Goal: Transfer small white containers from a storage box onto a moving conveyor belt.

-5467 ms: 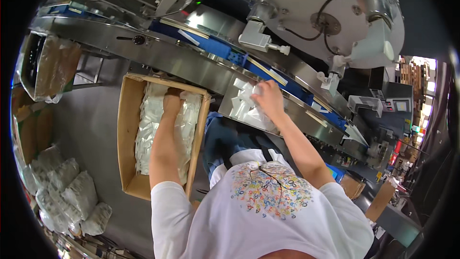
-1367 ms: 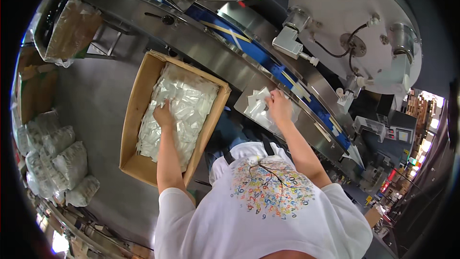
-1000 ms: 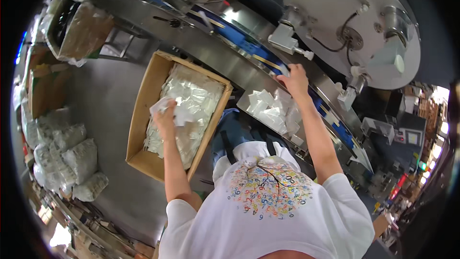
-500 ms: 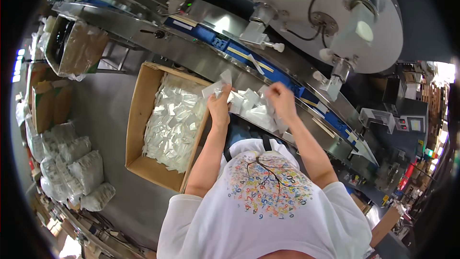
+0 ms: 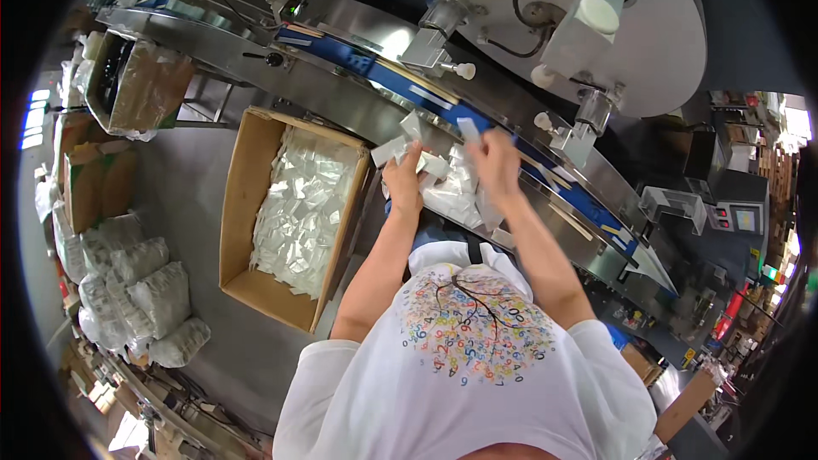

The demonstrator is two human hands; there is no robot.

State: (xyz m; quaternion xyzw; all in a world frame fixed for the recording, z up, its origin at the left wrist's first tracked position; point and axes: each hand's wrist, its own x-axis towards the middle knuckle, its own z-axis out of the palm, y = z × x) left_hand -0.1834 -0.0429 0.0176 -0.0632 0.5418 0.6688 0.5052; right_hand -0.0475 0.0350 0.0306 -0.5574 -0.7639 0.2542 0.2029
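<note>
My left hand [image 5: 402, 181] is closed round several flat white packets [image 5: 390, 151], which fan out past its fingertips. Blurred by motion, my right hand [image 5: 497, 162] reaches over the near edge of a blue conveyor belt [image 5: 392, 77], its fingers at one end of a small white packet [image 5: 468, 129]. Between and below the hands lies a heap of white and clear packets [image 5: 452, 192] on the ledge in front of the belt. To the left stands an open cardboard box [image 5: 240, 204] with many shiny clear packets [image 5: 302, 213] in it.
Above the belt hangs a big round grey plate [image 5: 656, 34] with metal nozzle-like fittings [image 5: 439, 30]. At far left are stacked filled clear bags [image 5: 141, 290] and a plastic-lined carton [image 5: 149, 85]. A control box with a small screen [image 5: 737, 217] stands on the right.
My right hand has moved up and slightly left to the belt, where a white packet now shows at its fingertips. My left hand has shifted a little right, still holding its packets.
</note>
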